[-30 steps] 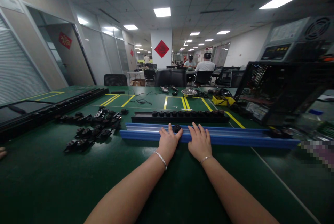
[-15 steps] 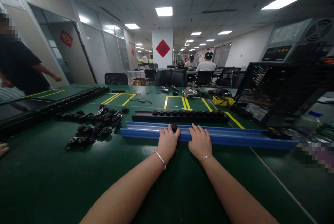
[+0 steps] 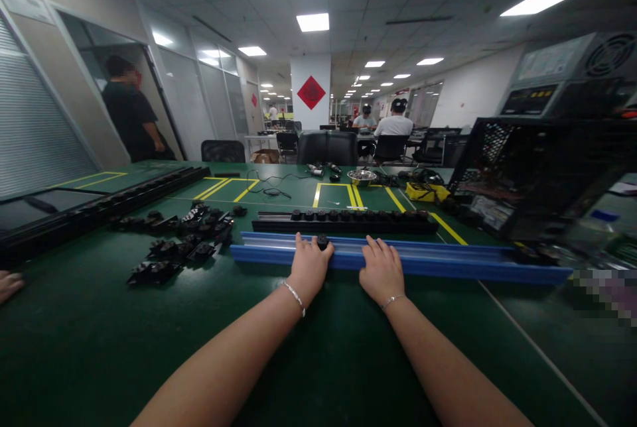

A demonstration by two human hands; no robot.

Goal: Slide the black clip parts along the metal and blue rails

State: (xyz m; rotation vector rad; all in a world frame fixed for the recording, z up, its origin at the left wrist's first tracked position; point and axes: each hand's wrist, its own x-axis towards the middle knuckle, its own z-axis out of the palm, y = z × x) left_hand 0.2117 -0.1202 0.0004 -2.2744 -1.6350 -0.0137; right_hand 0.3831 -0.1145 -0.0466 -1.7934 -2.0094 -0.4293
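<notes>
A long blue rail (image 3: pixel 448 261) lies across the green table (image 3: pixel 99 347) in front of me. My left hand (image 3: pixel 308 264) rests on the rail with fingers curled against a small black part (image 3: pixel 322 240) sitting in the rail's channel. My right hand (image 3: pixel 382 269) lies flat on the rail a little to the right, fingers stretched out, holding nothing. Behind the blue rail lies a black rail (image 3: pixel 343 221) carrying a row of the same black parts.
A heap of loose black parts (image 3: pixel 184 241) lies at the left. Long black rails (image 3: pixel 99 208) run along the far left. A black open-frame case (image 3: pixel 542 175) stands at the right. Another person's fingers (image 3: pixel 8 284) show at the left edge. A person (image 3: pixel 130 112) stands by the door.
My left hand has slid the small black part leftward along the blue rail. My right hand has stayed put. A person has walked from the left edge to the doorway.
</notes>
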